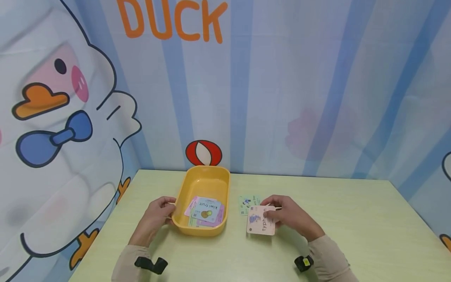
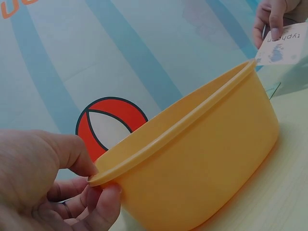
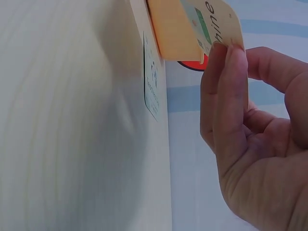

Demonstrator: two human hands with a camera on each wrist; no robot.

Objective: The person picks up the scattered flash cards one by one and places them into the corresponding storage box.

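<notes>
A yellow plastic basin point(image 1: 201, 232) stands on the table with several word cards inside, a kiwi fruit card point(image 1: 206, 208) on top. My left hand point(image 1: 157, 214) pinches the basin's rim at its near left side; the left wrist view shows thumb and fingers on the rim point(image 2: 144, 151). In my right hand point(image 1: 290, 217), right of the basin, a pink typhoon card point(image 1: 260, 221) is pinched between thumb and fingers, tilted above the table. Its other side, in the right wrist view, shows the letters "mine" on the card point(image 3: 214, 21). Partly behind it lies a green card point(image 1: 245, 204) on the table.
The pale wooden table point(image 1: 334, 219) reaches up to a blue striped backdrop point(image 1: 282, 78) along its far edge. A large printed duck point(image 1: 70, 156) covers the backdrop on the left. Black straps with small devices are on both wrists.
</notes>
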